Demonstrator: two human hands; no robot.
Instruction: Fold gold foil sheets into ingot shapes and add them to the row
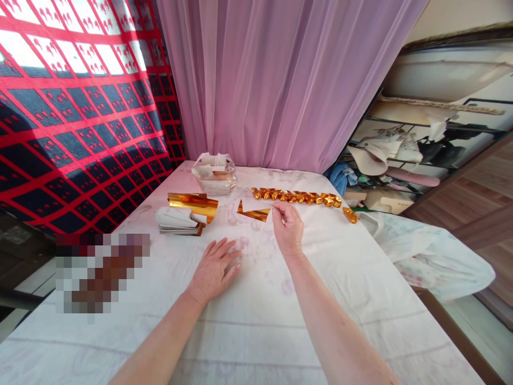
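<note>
My right hand pinches the right edge of a sheet of gold foil paper, partly white on top and gold along its front and left. The sheet sits over the middle of the white cloth. My left hand is nearer to me, palm down on the cloth with fingers spread and nothing in it. Just beyond the right hand runs a row of folded gold paper pieces. One more folded gold piece lies apart at the row's right end.
Stacked white-backed paper and gold sheets lie left of centre. Behind them stands a clear plastic bag of paper. A pink curtain hangs at the far edge. To the right are a white plastic bag and a loaded shelf.
</note>
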